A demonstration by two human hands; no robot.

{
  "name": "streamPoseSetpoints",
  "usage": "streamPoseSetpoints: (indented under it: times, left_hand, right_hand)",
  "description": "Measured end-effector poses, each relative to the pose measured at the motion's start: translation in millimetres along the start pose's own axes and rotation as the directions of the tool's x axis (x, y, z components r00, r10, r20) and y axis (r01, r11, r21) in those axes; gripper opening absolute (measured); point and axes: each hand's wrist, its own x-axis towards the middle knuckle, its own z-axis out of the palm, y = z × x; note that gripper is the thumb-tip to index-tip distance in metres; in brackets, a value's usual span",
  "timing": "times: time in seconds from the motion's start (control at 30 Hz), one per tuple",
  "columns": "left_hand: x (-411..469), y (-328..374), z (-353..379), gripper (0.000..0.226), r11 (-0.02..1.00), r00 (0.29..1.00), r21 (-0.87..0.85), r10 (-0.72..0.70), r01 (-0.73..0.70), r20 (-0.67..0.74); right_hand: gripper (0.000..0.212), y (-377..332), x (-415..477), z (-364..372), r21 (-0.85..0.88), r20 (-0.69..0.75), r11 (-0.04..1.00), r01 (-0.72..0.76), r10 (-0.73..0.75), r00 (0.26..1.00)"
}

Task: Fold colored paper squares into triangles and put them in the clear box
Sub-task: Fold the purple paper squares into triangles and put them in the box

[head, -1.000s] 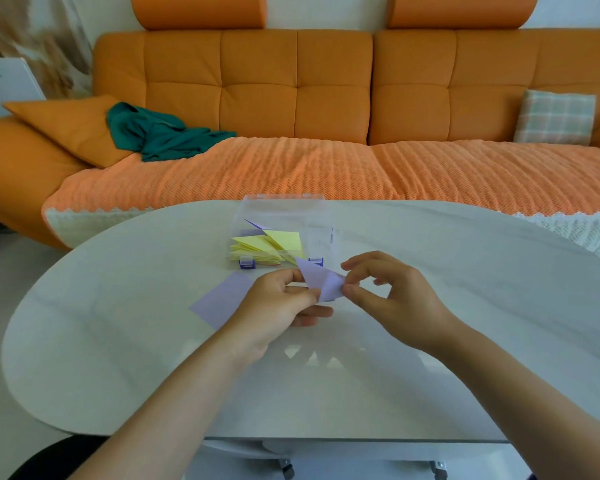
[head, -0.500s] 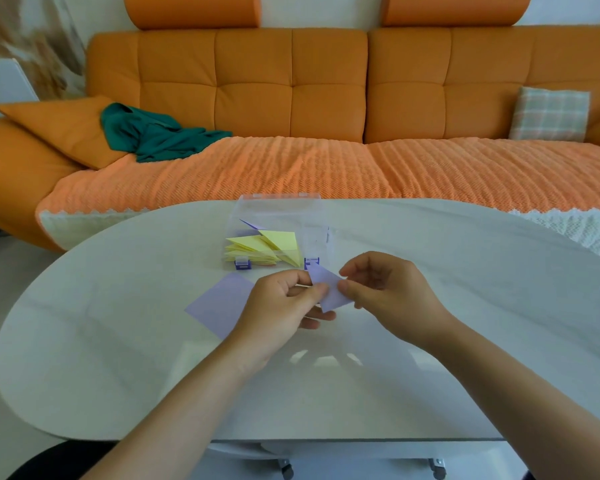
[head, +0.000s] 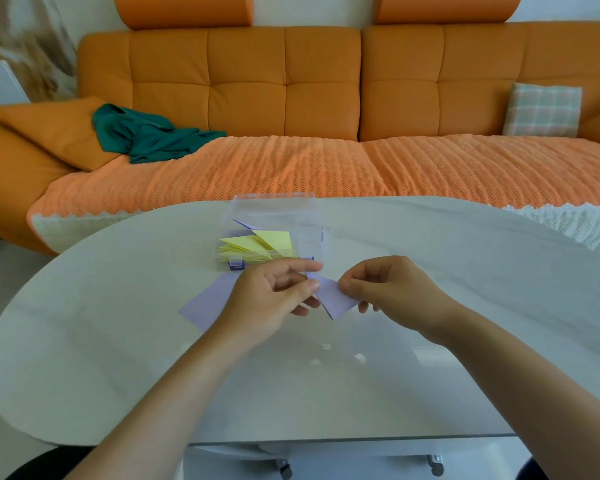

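Note:
A folded lavender paper (head: 335, 297) hangs just above the table between both hands. My left hand (head: 274, 292) pinches its upper left corner with thumb and fingers. My right hand (head: 388, 289) pinches its right edge. Behind them stands the clear box (head: 274, 209), lid raised, holding several folded yellow triangles (head: 257, 245) and a purple one at the back. A flat lavender paper square (head: 208, 303) lies on the table, partly hidden under my left wrist.
The pale oval table (head: 430, 341) stretches wide on both sides of the hands. Past its far edge is an orange sofa (head: 291, 98) with a green cloth (head: 146, 136) and a checked cushion (head: 541, 109).
The folded lavender paper has sunk a little and its free point now hangs downward. Both hands have shifted their pinch along its edges, the right hand drawing slightly rightward.

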Motion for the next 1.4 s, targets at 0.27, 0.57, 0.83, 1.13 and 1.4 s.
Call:
streamPoseSetpoints:
  times: [0.27,0.57,0.83,1.13,1.4]
  left_hand:
    - [0,2,-13,0.021,0.989,0.992,0.130,-0.089,0.077,0.094]
    - [0,-14,3,0.009,0.851,0.989,0.512,-0.144,0.116,0.016]
    - [-1,-21,14,0.008,0.598,0.992,0.793,0.095,-0.121,0.079]
    - [-11,-29,19,0.025,0.538,0.884,0.702,0.293,-0.467,0.364]
    - [-24,-23,22,0.029,0.442,0.862,0.740,0.291,-0.506,0.416]
  right_hand:
    - [0.013,5,2,-5,-0.067,0.121,0.998,-0.003,0.011,0.993]
    - [0.014,15,7,7,-0.405,0.078,0.914,-0.029,0.066,0.995]
    - [0.004,18,10,19,-0.629,0.051,0.775,0.063,-0.039,0.998]
    - [0.002,23,11,24,-0.568,0.012,0.823,0.034,-0.033,0.999]
    - [0.008,24,5,1,-0.511,0.086,0.860,0.012,0.038,0.996]
